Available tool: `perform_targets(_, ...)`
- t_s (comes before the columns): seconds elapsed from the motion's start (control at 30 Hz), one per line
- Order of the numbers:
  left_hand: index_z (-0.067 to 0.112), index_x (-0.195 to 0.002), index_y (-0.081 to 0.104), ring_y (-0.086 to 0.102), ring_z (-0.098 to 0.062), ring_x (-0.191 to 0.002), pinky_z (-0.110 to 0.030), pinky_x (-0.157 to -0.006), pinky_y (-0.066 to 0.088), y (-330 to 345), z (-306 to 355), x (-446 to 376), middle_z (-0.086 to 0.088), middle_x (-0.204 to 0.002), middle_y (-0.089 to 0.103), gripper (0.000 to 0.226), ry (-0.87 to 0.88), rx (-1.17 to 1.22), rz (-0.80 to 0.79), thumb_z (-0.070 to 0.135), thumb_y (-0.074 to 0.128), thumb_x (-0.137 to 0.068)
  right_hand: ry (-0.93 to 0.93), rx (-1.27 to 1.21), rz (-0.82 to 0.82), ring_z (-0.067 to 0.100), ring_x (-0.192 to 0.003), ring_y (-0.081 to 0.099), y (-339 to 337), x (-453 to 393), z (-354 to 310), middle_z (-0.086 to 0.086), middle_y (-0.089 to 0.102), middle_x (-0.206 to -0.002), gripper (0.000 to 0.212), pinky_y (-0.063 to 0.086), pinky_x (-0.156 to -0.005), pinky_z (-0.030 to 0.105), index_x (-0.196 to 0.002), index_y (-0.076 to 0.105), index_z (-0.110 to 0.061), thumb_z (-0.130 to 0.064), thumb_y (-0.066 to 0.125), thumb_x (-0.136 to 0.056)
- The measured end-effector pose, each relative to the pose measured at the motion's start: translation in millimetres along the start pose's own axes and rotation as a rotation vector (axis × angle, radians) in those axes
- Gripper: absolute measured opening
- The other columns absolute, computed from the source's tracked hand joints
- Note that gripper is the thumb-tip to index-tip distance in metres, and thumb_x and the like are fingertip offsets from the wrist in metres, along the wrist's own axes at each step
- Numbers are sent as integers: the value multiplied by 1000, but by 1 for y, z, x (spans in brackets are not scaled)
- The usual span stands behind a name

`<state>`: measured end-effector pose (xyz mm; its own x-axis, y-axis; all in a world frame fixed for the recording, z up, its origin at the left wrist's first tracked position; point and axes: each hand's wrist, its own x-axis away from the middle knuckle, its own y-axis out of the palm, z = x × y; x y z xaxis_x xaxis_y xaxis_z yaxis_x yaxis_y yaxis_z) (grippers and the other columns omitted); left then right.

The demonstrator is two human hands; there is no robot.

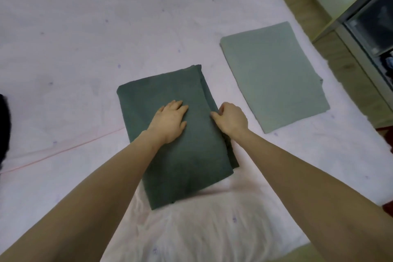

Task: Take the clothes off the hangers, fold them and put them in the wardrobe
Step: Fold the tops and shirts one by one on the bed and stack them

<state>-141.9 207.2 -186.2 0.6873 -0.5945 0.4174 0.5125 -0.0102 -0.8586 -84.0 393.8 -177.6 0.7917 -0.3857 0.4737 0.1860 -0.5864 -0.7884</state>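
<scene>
The dark green folded cloth garment (170, 134) lies near the middle of the white bedsheet (74, 27), left hand (170, 120) pressed flat on it, right hand (230, 118) pinching its right edge. Folding looks nearly finished; next, carry it with the pale green folded garment (274, 76) to the wardrobe (372, 34) at far right.

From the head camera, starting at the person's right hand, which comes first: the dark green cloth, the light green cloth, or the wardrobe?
1. dark green cloth: right hand grips its right edge.
2. light green cloth: lies to the right, apart.
3. wardrobe: far upper right.
</scene>
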Motion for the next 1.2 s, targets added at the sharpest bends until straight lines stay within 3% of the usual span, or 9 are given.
perform_targets(0.1,13,-152,23,18,-27,-146,-42,-120,13,-23,-24,-17,-9,-158,21,56,-87,-20,148,25,42,-100,-115,-119,114,24,-94,53,-10,-39,-39,6,58,-104,30,38,-72,32,-112,52,-9,-33,50,-95)
perform_targets(0.27,8,-150,26,26,-30,-141,-43,-119,14,-45,-67,-42,-15,-153,31,51,-234,-14,260,19,38,-102,-167,-98,21,31,-121,45,4,-101,-78,13,50,-129,48,42,-98,41,-134,45,-7,-37,48,-97)
perform_targets(0.37,10,-133,47,44,-31,-120,-39,-109,27,-49,-85,-56,-13,-129,52,38,-289,-10,181,30,42,-101,-184,-95,29,29,-113,47,11,-118,-77,13,52,-119,35,44,-88,36,-113,56,-6,-35,55,-93)
perform_targets(0.5,12,-115,53,47,-27,-101,-35,-87,36,-46,-87,-59,-9,-114,54,23,-233,57,240,27,49,-98,-341,-231,149,14,-101,42,13,-110,-71,4,51,-114,12,35,-80,22,-101,54,-13,-20,58,-92)
perform_targets(0.7,16,-108,47,39,-19,-83,-32,-78,28,-38,-91,-56,-4,-101,56,12,-156,54,283,24,43,-100,-118,-624,-58,14,-96,58,12,-115,-78,1,58,-110,42,49,-86,28,-122,45,-13,-27,67,-89)
perform_targets(0.8,17,-106,47,43,-20,-83,-33,-79,29,-37,-96,-56,0,-95,54,13,-145,54,296,28,41,-101,-144,-591,-84,22,-89,62,15,-118,-78,7,65,-98,25,52,-81,34,-103,60,-6,-29,59,-94)
perform_targets(0.97,15,-105,50,52,-26,-90,-38,-84,34,-35,-102,-62,-4,-97,58,35,-339,33,278,43,30,-103,-225,-339,174,7,-63,43,8,-131,-81,-5,49,-73,20,33,-54,23,-88,44,-9,-23,41,-102)
perform_targets(1.1,13,-109,51,54,-27,-96,-38,-88,34,-29,-111,-61,-7,-102,62,48,-496,-162,216,48,19,-103,-126,-223,139,19,-73,51,22,-135,-82,1,52,-81,18,39,-64,30,-96,44,-10,-24,36,-104)
perform_targets(1.2,14,-109,52,55,-27,-95,-39,-88,32,-30,-110,-66,-6,-101,64,49,-501,-235,171,47,18,-103,-70,-368,121,19,-85,54,21,-118,-82,1,53,-96,23,42,-75,31,-116,43,-9,-28,40,-103)
